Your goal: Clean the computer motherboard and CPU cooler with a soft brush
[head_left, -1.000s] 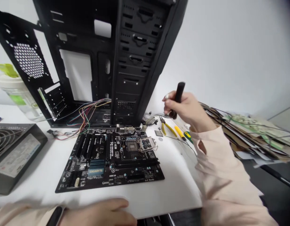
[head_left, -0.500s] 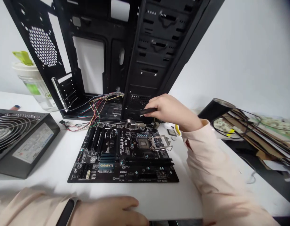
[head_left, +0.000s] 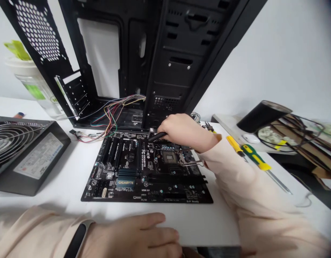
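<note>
While our right hand [head_left: 178,128] holds a black tool [head_left: 157,136] (left hand [head_left: 138,234] spread), the motherboard [head_left: 149,167] lies unmounted outside the twelve-o'clock case [head_left: 176,80].

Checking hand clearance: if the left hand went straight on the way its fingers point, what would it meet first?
Past a stretch of white tabletop, the left hand would probably meet the right arm's beige sleeve first; how high that sleeve sits is unclear, so the hand might pass beneath.
</note>
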Motion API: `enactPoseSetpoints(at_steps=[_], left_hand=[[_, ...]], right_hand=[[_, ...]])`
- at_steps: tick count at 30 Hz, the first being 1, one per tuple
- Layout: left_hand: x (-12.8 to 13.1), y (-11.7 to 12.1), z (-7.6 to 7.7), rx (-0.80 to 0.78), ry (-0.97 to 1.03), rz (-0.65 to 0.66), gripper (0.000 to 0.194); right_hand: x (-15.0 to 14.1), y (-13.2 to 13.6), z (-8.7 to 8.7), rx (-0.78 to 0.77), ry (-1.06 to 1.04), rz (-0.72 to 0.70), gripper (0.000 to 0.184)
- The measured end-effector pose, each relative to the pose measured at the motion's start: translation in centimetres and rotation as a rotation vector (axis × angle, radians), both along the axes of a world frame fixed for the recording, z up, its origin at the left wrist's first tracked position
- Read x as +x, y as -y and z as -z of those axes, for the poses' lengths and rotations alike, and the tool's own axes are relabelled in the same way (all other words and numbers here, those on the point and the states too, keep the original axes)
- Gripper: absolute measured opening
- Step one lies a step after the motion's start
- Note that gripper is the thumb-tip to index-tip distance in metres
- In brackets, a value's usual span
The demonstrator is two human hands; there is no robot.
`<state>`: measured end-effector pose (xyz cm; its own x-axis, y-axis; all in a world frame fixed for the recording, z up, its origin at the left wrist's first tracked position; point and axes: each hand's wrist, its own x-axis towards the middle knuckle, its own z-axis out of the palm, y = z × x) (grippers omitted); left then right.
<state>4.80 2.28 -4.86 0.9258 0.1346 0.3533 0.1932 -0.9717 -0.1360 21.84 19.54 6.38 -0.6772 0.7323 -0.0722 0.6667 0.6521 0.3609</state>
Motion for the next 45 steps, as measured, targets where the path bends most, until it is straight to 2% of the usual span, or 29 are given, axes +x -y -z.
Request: enactPoseSetpoints(at_steps=[3,6,11,18,22,30,34,45], left_hand=[[0.4,0.4,-0.6,-0.034,0.05,-0.13,0.019],[0.7,0.4,-0.9,-0.07,0.061,-0.166,0.008],[0.7,0.1,-1.2,-0.118,-0.002,-0.14,0.012],[0.6,0.2,-1.6,-0.13,0.03,-0.147,0.013],[0.7,0.4,-1.5,-0.143,0.034,-0.146,0.017],[0.8,0.5,-1.5,-0.156,0.063,-0.162,0.011],[1.0,0.5,-1.1,-0.143,0.128,-0.177,0.012],[0.8,0.4,-0.9,-0.147,0.094,-0.151,0.01]], right_hand=[[-0.2,0.3,0.1,-0.012,0.004,-0.059,0.02],[-0.7,0.5,0.5,-0.014,0.003,-0.123,0.023],[-1.1,0.5,1.0,-0.054,0.043,-0.131,0.023],[-0.8,0.2,1.0,-0.07,0.022,-0.149,0.019],[-0.7,0.1,1.2,-0.067,0.031,-0.156,0.022],[-0.7,0.4,1.1,-0.084,0.011,-0.182,0.019],[-0.7,0.6,0.9,-0.085,0.001,-0.148,0.02],[0.0,-0.6,1.4,-0.208,-0.13,-0.2,0.019]])
